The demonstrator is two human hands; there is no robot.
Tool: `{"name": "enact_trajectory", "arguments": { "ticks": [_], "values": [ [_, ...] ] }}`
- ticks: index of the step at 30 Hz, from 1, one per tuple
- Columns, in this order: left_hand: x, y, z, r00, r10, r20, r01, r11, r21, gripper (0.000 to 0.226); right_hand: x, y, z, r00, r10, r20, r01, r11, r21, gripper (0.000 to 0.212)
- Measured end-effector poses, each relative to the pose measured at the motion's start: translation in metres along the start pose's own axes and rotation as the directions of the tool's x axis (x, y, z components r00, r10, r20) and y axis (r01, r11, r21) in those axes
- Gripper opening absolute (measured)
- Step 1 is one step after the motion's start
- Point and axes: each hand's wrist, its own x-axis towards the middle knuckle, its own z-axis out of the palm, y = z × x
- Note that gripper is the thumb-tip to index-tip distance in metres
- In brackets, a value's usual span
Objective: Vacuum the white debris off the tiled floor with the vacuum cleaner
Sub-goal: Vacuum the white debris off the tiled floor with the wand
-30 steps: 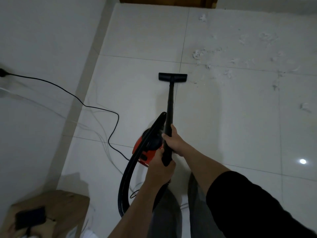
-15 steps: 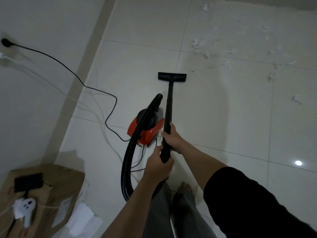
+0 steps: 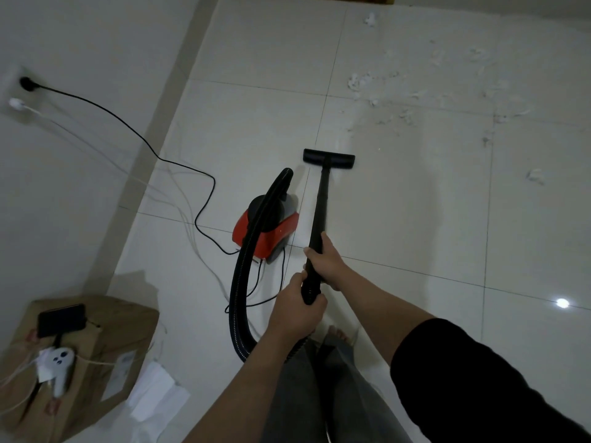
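Pale glossy floor tiles [image 3: 399,219] fill the room, meeting a white wall on the left. Both hands hold the black wand [image 3: 319,206] of the vacuum cleaner: the right hand [image 3: 326,260] forms the forward grip, fingers wrapped around the tube, and the left hand [image 3: 299,306] forms the rear grip, curled around the ribbed hose end just behind it. The wand's long axis runs straight ahead from the grip to the floor nozzle [image 3: 328,159], which sits flat on the tile. The white debris [image 3: 361,83] lies beyond the nozzle, ahead and to the right of the grip, scattered across the far tiles; one scrap [image 3: 535,177] lies well apart to the right. No debris touches the nozzle. The red canister [image 3: 267,230] stands just left of the wand, its hose [image 3: 243,282] looping back to the rear grip, its black power cord [image 3: 134,132] running left to a wall socket. The right hand is nearer the debris, so the coming stroke probably calls for a forward push angled right.
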Motion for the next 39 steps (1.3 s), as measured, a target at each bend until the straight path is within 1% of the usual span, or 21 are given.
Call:
{"name": "enact_trajectory", "arguments": {
  "ticks": [2, 4, 8, 11, 14, 17, 21, 23, 29, 36, 39],
  "values": [
    [0.001, 0.003, 0.007, 1.000, -0.009, 0.008, 0.009, 1.000, 0.021, 0.025, 0.000, 0.000, -0.011, 1.000, -0.004, -0.015, 0.004, 1.000, 0.005, 0.079],
    [0.004, 0.006, 0.015, 1.000, -0.006, 0.025, 0.006, 1.000, 0.021, 0.022, 0.002, 0.000, -0.023, 0.999, -0.016, -0.029, 0.017, 1.000, 0.002, 0.072],
    [0.015, 0.022, 0.030, 0.997, 0.004, 0.073, -0.002, 1.000, -0.026, 0.022, 0.004, -0.008, -0.047, 1.000, -0.003, -0.026, 0.003, 1.000, -0.008, 0.070],
    [0.026, 0.032, 0.039, 0.996, 0.002, 0.093, 0.004, 0.998, -0.058, 0.026, 0.007, -0.016, -0.062, 1.000, 0.011, -0.015, -0.011, 0.999, -0.032, 0.073],
    [0.036, 0.034, 0.042, 0.995, 0.013, 0.096, -0.007, 0.998, -0.063, 0.025, 0.014, -0.021, -0.068, 1.000, 0.009, -0.021, -0.010, 0.999, -0.038, 0.077],
    [0.049, 0.032, 0.039, 0.996, 0.023, 0.081, -0.022, 1.000, -0.012, 0.022, 0.022, -0.026, -0.066, 1.000, 0.016, -0.026, -0.018, 0.999, -0.046, 0.078],
    [0.069, 0.034, 0.034, 0.997, -0.005, 0.083, 0.001, 0.999, 0.050, 0.021, 0.037, -0.039, -0.065, 0.999, 0.017, -0.034, -0.018, 0.998, -0.053, 0.077],
    [0.081, 0.039, 0.032, 0.998, 0.010, 0.067, -0.015, 0.997, 0.073, 0.023, 0.045, -0.049, -0.066, 0.999, 0.029, -0.043, -0.030, 0.998, -0.046, 0.077],
    [0.118, 0.060, 0.018, 0.996, 0.053, 0.078, -0.055, 0.998, 0.023, 0.021, 0.075, -0.082, -0.070, 0.996, 0.038, -0.076, -0.040, 0.999, -0.029, 0.076],
    [0.162, 0.089, 0.004, 0.993, 0.105, 0.055, -0.109, 0.991, 0.074, 0.018, 0.110, -0.118, -0.078, 0.997, 0.026, -0.075, -0.027, 1.000, -0.009, 0.077],
    [0.180, 0.107, 0.003, 0.993, 0.107, 0.058, -0.113, 0.989, 0.096, 0.027, 0.124, -0.133, -0.087, 0.998, 0.020, -0.067, -0.020, 1.000, 0.002, 0.077]
  ]
}}
